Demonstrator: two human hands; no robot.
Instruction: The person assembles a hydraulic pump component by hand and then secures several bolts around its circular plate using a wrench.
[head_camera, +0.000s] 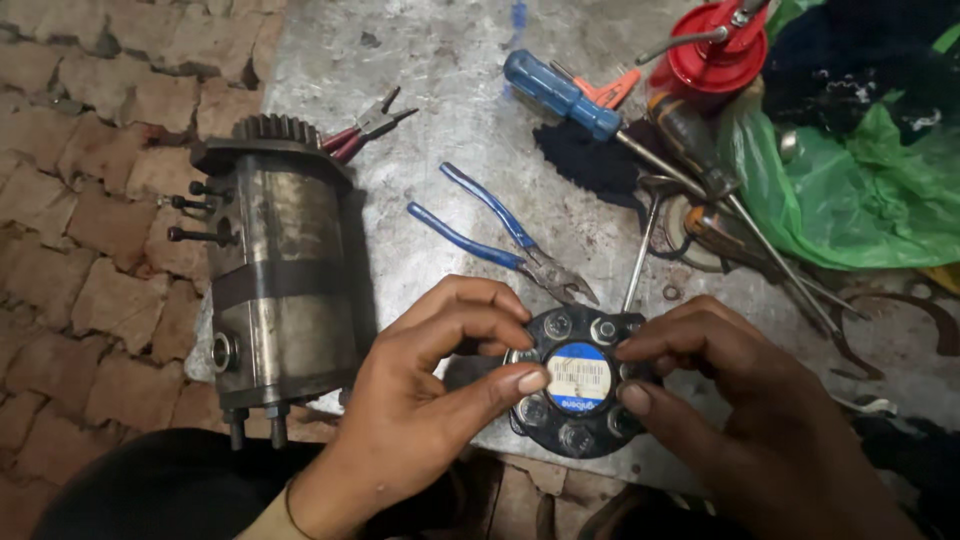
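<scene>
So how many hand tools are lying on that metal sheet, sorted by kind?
Pliers: 2, blue-handled and red-handled
Screwdrivers: 2, blue-handled and dark-handled
Total: 4

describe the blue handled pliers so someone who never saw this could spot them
Start at the big steel cylinder lying on the metal sheet. Just right of it, above the two hands, lie the pliers: thin blue handles spread apart, unlike the smaller red-handled pair by the gear.
</scene>
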